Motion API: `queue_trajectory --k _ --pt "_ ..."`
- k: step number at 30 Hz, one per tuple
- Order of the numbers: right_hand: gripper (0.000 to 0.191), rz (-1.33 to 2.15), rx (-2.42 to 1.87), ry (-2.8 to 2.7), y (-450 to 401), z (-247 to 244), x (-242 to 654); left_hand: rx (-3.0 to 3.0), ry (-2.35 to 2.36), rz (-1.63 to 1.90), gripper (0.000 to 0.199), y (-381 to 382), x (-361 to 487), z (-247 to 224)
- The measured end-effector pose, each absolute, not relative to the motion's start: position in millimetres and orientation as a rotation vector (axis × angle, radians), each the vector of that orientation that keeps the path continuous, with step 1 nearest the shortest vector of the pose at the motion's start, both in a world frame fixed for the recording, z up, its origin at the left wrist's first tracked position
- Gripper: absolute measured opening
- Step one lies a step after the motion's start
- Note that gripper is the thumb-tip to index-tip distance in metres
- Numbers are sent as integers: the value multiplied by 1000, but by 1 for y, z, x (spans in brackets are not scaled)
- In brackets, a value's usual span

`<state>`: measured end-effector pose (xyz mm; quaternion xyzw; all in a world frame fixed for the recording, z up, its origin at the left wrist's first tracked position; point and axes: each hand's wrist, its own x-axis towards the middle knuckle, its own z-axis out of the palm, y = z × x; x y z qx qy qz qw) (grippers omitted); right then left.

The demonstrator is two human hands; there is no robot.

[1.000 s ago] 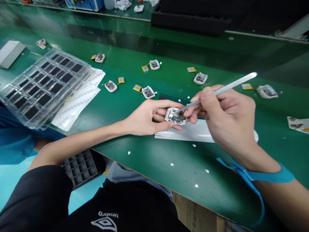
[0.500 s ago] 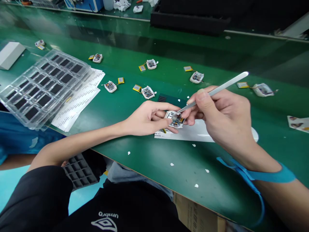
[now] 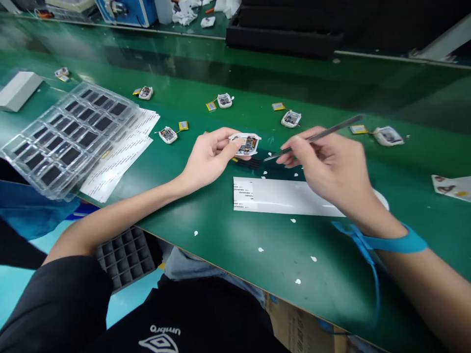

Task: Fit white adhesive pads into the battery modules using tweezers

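Note:
Between the thumb and fingers of my left hand point(image 3: 211, 156) is a small white-rimmed device point(image 3: 249, 143), its circuit board facing up. My right hand point(image 3: 329, 164) pinches grey metal tweezers point(image 3: 331, 130), whose tip points down and left, apart from the device. Below both hands lies a white strip sheet point(image 3: 283, 196) with printed marks at its left end. Part of a yellow battery point(image 3: 234, 159) shows under my left fingers. A blue band point(image 3: 399, 240) circles my right wrist.
Several similar devices with batteries, one of them point(image 3: 291, 119) behind my right hand, lie across the green table point(image 3: 221, 245). A clear tray point(image 3: 73, 132) with dark pieces rests on printed sheets point(image 3: 114, 171) at left. Small white stickers point(image 3: 261, 250) dot the front.
My left hand has lifted the device up and left, off the strip sheet. The tweezers have come away from the device, and my right hand has shifted slightly left.

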<state>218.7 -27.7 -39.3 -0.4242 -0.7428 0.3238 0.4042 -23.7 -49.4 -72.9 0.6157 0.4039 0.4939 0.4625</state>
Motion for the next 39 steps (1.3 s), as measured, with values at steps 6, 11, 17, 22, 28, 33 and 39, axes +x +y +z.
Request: queue_trajectory --k 6,11,17,22,28,33,39 --pt "37 634 -1099 -2115 -23 -55 223 1987 1106 1074 34 -49 -26 -77" --pt "35 713 -1152 -2144 -20 -59 226 2370 981 784 32 -49 -26 -83" --pt "27 383 -921 -2283 -17 -75 227 2435 1008 692 39 -47 -23 -91" --pt "21 10 -864 -2214 -9 -73 234 2477 1047 659 38 -49 -18 -93" --pt "15 -83 -767 -2109 -10 -52 235 2506 785 869 29 -61 -19 -71" --pt "32 -127 -638 -2050 -26 -45 225 1491 924 1219 21 -57 -24 -45" --pt "61 -167 -510 -2095 -46 -28 215 774 953 932 30 -45 -23 -40"
